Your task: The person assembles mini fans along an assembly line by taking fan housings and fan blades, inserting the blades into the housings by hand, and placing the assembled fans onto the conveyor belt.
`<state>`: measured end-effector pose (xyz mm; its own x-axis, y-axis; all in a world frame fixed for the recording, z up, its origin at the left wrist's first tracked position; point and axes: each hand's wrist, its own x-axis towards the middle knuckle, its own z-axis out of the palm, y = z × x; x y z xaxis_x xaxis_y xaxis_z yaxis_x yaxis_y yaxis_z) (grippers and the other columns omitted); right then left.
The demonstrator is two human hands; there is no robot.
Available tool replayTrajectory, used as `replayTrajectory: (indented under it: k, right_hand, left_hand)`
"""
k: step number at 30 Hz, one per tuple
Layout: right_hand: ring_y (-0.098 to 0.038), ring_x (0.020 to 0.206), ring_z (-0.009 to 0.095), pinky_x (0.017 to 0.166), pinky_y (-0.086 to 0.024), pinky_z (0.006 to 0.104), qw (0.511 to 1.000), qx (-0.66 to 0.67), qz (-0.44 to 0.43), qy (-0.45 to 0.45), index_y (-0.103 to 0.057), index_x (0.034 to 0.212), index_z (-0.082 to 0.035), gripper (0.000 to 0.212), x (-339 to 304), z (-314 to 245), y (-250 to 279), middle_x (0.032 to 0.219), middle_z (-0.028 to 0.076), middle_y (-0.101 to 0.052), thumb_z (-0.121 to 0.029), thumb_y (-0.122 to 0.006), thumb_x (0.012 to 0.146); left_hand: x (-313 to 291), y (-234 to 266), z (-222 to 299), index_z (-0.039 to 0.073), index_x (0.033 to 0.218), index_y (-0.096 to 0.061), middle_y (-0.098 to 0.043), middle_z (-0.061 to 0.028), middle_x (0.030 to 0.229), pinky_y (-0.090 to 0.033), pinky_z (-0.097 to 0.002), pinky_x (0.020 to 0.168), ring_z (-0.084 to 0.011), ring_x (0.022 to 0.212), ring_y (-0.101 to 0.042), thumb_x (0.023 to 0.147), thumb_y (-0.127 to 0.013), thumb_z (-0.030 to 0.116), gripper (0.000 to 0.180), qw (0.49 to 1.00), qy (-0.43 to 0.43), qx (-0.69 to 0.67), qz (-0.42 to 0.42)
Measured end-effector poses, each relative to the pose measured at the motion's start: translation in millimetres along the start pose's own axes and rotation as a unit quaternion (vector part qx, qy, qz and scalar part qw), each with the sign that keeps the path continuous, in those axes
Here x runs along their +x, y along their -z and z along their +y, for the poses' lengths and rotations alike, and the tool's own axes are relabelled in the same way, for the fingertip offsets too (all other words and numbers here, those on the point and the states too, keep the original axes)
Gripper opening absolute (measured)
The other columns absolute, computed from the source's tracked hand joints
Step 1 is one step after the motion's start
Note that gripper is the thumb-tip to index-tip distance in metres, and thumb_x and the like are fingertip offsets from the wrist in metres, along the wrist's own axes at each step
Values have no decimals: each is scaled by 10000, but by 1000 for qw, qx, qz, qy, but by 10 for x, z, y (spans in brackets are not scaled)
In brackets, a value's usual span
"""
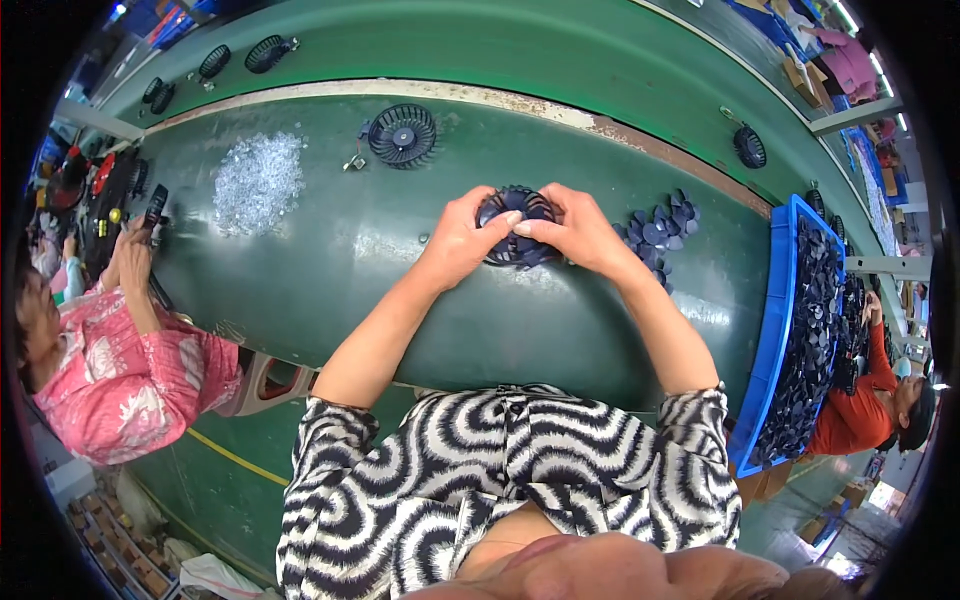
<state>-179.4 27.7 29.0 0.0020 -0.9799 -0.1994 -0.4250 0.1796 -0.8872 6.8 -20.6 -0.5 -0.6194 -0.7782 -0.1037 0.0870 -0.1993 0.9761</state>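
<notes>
A round dark fan cage (520, 252) with slatted ribs is held between my two hands over the green table. My left hand (468, 232) grips its left side, and my right hand (572, 228) grips its right side. Both thumbs meet at the middle of the cage and press there; what lies under them is hidden. To the right of my right hand lies a loose pile of small dark fan blades (660, 232). Another round fan cage (402, 136) lies farther off to the left, with a small metal part (354, 161) beside it.
Small clear pieces (258, 185) are heaped on the table (330, 270) at left. A blue crate (765, 370) full of dark blades stands at right. Beyond a worn ledge, a green belt (560, 60) carries several fan cages. Co-workers sit at left (130, 380) and right (860, 410).
</notes>
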Motion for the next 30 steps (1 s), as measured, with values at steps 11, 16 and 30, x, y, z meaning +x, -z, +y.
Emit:
replayTrajectory:
  k: [11, 16, 30]
  right_hand:
    - [-645, 804, 186, 650, -503, 298, 949, -72, 299, 67, -605, 1077, 34, 369, 105, 161, 1004, 930, 128, -678, -186, -723, 805]
    - [-620, 876, 325, 769, -503, 382, 933, -279, 227, 19, -618, 1086, -15, 347, -622, 72, 872, 1034, 151, -644, -115, -694, 763]
    - [-576, 923, 336, 759, -493, 433, 899, -369, 231, 51, -603, 1027, -60, 260, -582, 173, 798, 932, 140, -592, -112, -642, 776]
  left_hand:
    - [162, 437, 63, -1, 1153, -543, -601, -152, 1065, -417, -426, 930, -331, 1034, -551, 829, -641, 148, 370, 649, -202, 683, 266]
    - [-21, 203, 187, 41, 1098, -582, -622, -109, 926, -479, -377, 773, -262, 815, -624, 846, -629, 116, 267, 815, -182, 528, 154]
    - [67, 255, 237, -14, 997, -608, -624, -131, 908, -492, -344, 751, -260, 828, -628, 852, -589, 29, 152, 860, -264, 365, 239]
